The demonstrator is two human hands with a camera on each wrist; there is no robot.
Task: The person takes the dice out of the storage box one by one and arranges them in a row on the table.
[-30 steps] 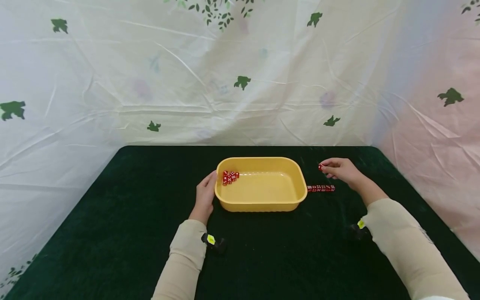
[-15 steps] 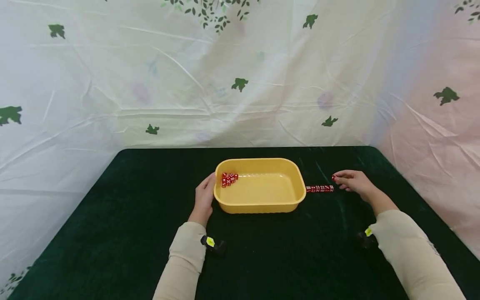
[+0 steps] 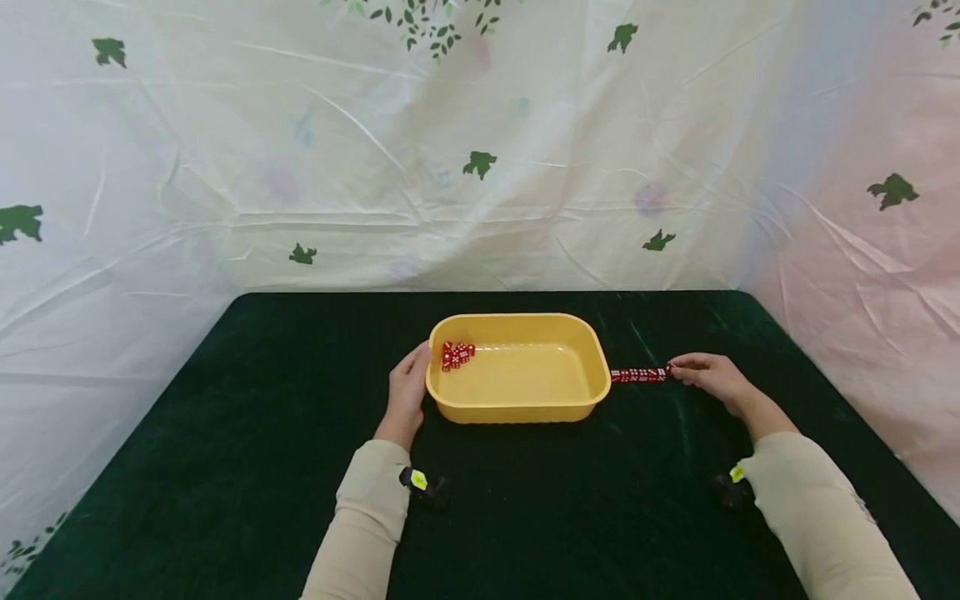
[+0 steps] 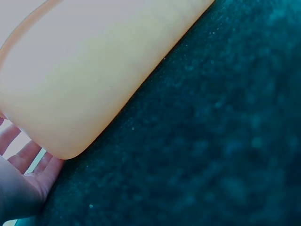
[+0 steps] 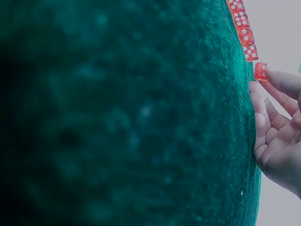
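Observation:
A yellow rectangular basin [image 3: 517,408] stands on the dark green cloth, a small cluster of red dice [image 3: 456,357] inside its left end. Against the basin's outer left wall rests my left hand [image 3: 407,396]; in the left wrist view its fingers [image 4: 24,157] lie along that end. My right hand [image 3: 716,382] pinches one red die [image 5: 260,71] between thumb and fingertips. That die is at the right end of a straight row of red dice [image 3: 637,375], which extends from the basin's right side. In the right wrist view a narrow gap separates the pinched die from the row.
The dark green cloth [image 3: 525,517] covers the table. A pale curtain [image 3: 555,200] with green leaf shapes hangs behind and at both sides. Each wrist wears a small black camera.
My right hand has moved right and then down toward me, bringing its die from above and behind the row to the row's right end. The left hand stays against the basin.

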